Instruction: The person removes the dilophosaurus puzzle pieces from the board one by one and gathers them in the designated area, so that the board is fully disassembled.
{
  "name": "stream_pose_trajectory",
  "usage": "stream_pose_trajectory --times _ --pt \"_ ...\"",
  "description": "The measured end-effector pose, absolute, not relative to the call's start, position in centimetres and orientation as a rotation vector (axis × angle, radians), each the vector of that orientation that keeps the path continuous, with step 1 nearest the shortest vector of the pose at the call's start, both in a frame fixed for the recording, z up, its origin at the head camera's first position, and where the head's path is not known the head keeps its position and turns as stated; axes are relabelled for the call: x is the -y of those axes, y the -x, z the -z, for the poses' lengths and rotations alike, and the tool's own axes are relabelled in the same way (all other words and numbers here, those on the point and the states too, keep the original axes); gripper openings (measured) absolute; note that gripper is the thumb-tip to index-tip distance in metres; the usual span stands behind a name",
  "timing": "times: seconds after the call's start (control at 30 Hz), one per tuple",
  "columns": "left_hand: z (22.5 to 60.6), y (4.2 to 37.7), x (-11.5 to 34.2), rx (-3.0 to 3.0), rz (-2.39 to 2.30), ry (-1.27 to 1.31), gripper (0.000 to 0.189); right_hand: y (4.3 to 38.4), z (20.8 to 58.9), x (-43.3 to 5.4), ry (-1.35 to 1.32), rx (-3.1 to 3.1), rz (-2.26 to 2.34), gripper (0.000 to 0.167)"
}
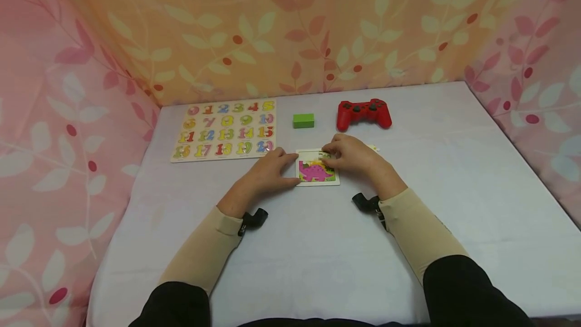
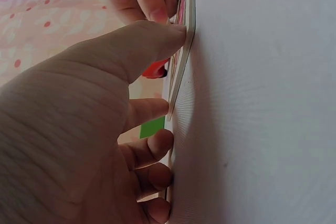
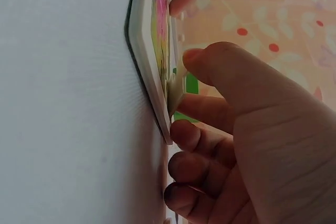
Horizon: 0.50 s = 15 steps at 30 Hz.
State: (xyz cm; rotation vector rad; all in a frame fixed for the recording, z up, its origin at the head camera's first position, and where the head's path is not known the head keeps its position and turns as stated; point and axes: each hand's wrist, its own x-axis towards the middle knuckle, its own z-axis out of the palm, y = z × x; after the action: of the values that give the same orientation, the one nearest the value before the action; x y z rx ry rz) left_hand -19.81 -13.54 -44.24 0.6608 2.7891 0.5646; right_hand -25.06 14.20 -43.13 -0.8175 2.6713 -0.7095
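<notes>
A small jigsaw puzzle board [image 1: 317, 184] with a white border and a pink dinosaur picture [image 1: 316, 172] lies flat on the table. My left hand [image 1: 269, 171] holds it by the left side, thumb at the near corner and index finger at the far one; the other fingers [image 2: 159, 176] bend down to the table. Over the board's far right part, my right hand [image 1: 352, 154] pinches a pale puzzle piece [image 3: 178, 86] between thumb and index finger. That piece is tilted against the board, its printed side mostly hidden from the right wrist view.
A wooden number puzzle [image 1: 217, 156] lies at the back left. Behind the board are a green block [image 1: 303, 120] and a red game controller [image 1: 363, 113]. Another small light piece [image 1: 373, 148] shows just past my right hand. Patterned curtains [image 1: 317, 29] border the white table [image 1: 317, 256].
</notes>
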Motion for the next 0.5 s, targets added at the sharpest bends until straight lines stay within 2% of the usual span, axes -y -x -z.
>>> stream_pose_trajectory --times 0.3,0.5 --pt "44.38 19.84 13.55 -2.793 -0.578 -0.660 0.078 24.73 42.88 -14.02 0.879 -2.783 0.643 0.039" --pt "44.32 19.82 13.56 -2.787 -0.581 -0.650 0.078 24.40 42.44 -13.82 0.794 -2.781 0.675 0.042"
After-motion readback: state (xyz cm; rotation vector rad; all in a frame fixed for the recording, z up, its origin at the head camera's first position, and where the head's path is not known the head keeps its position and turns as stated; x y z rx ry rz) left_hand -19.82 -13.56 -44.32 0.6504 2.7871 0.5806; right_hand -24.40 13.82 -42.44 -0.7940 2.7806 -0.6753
